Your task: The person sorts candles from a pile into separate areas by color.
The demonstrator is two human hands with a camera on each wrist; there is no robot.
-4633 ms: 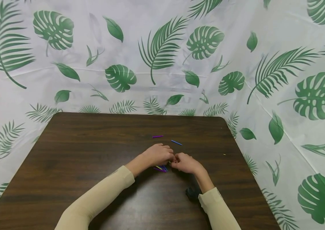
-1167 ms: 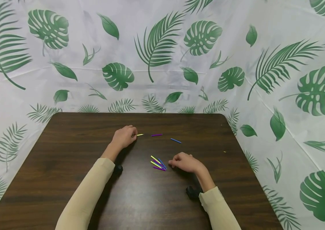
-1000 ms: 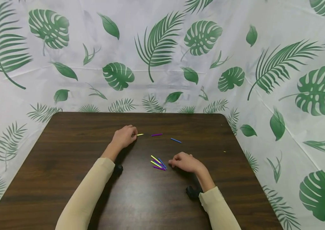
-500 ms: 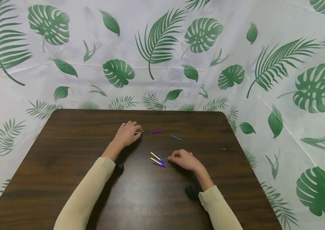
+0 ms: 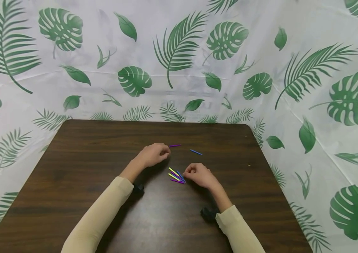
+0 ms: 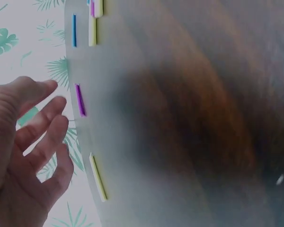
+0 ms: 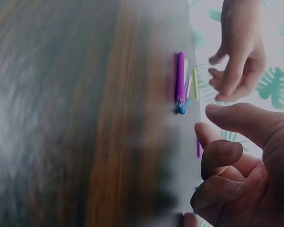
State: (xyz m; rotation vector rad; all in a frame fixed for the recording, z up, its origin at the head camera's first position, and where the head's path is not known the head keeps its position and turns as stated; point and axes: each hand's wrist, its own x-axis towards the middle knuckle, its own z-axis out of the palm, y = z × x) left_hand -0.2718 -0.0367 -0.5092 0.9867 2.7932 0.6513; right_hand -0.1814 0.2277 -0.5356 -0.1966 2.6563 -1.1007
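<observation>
Several thin coloured sticks, crayon-like, lie in a small pile (image 5: 173, 171) in yellow, purple and blue. My left hand (image 5: 155, 154) hovers just beyond the pile to the left, fingers loosely bent and holding nothing. In the left wrist view a yellow stick (image 6: 98, 177) with a pointed tip lies by itself; the left hand hides it in the head view. Beside it are a lone purple stick (image 5: 174, 145) and a lone blue stick (image 5: 196, 152), forming a spaced row. My right hand (image 5: 199, 174) is at the pile's right edge, thumb and forefinger apart in the right wrist view, with nothing between them.
The dark wooden table (image 5: 96, 158) bears everything. A tiny yellow bit (image 5: 249, 165) lies toward its right edge. Black wrist devices show under both forearms. A white curtain with green leaves (image 5: 179, 42) hangs behind and along the right side.
My left hand carried a yellow stick from the pile to the row's left end and let go. It has since moved right and nearer the pile. The right hand has barely shifted.
</observation>
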